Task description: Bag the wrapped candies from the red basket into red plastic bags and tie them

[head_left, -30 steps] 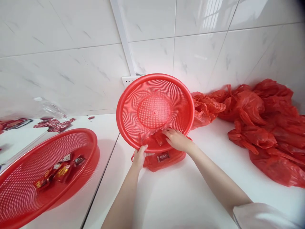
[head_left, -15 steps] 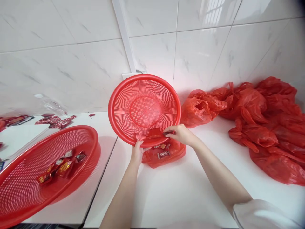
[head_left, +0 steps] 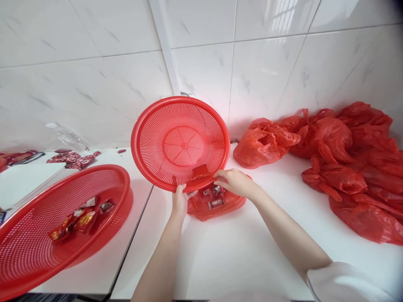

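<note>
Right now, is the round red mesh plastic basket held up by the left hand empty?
No, a small red packet lies inside the basket, near its lower rim.

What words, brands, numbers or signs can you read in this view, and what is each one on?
None reads with certainty.
Dark wrapper in the open red bag: round pale letters, too small to be sure.
Wrapped pieces in the left basket: gold and white marks, too small.
Patterned red packets: pale marks, too blurred.
</note>
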Tool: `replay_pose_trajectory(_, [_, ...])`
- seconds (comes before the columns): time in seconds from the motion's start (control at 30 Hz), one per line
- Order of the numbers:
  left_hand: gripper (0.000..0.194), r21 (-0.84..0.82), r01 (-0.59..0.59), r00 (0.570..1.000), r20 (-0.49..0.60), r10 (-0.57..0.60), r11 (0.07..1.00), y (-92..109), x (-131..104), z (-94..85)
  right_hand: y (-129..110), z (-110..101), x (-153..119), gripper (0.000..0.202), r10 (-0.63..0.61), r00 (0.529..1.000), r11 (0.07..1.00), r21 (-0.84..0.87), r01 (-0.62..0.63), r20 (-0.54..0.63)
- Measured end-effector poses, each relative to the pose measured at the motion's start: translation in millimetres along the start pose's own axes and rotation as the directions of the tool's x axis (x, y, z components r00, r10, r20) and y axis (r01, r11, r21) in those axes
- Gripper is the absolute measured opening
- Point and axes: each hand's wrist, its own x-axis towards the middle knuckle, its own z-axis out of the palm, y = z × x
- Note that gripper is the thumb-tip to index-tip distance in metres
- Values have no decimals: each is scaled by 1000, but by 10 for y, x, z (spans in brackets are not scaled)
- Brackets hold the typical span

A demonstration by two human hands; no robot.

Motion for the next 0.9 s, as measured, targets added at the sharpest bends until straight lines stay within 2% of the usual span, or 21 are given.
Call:
replay_pose_trajectory(0.1, [34, 23, 6, 1000, 1, -6, 1000, 1, -33, 27, -66, 57, -6, 33, -110, 989, 993, -62, 105, -99])
replay_pose_trajectory(0.17, [36, 43, 25, 999, 42, -27, 999, -9, -80, 60, -56, 134, 4, 65, -188, 979, 978, -104, 180, -81])
replay_pose_trajectory(0.23, [34, 63, 65, 993, 99, -71, 996, -32, -141, 96, -7, 230, 20, 99, -158, 987, 975, -158, 155, -10])
replay_pose_trajectory(0.33, [27, 83, 111, 980, 156, -123, 990, -87, -222, 140, 80, 331, 35, 119, -31, 990, 981, -184, 55, 134])
replay_pose_trajectory(0.4, [26, 98, 115, 979, 156, -129, 989, -122, -246, 154, 115, 330, 34, 114, -10, 979, 986, -162, 43, 201])
replay_pose_trajectory(0.5, [26, 114, 121, 984, 119, -135, 986, -138, -230, 151, 108, 245, 27, 86, -81, 975, 991, -85, 100, 206])
replay_pose_trajectory(0.6, [29, 85, 108, 990, 83, -115, 990, -115, -178, 131, 43, 159, 32, 41, -141, 986, 990, 34, 139, 89])
replay_pose_trajectory(0.67, [31, 72, 98, 993, 65, -103, 993, -97, -143, 115, -7, 134, 45, 17, -56, 997, 986, 154, 63, -49])
replay_pose_trajectory(0.77, [32, 61, 95, 993, 58, -98, 994, -89, -108, 92, -42, 132, 72, 35, 159, 972, 904, 422, -72, -174])
replay_pose_trajectory(0.83, [33, 50, 97, 993, 64, -100, 994, -95, -97, 82, -31, 130, 87, 41, 212, 958, 816, 574, -65, -193])
replay_pose_trajectory(0.9, [32, 47, 98, 993, 64, -101, 994, -105, -96, 76, -5, 119, 93, 41, 219, 951, 767, 640, -29, -218])
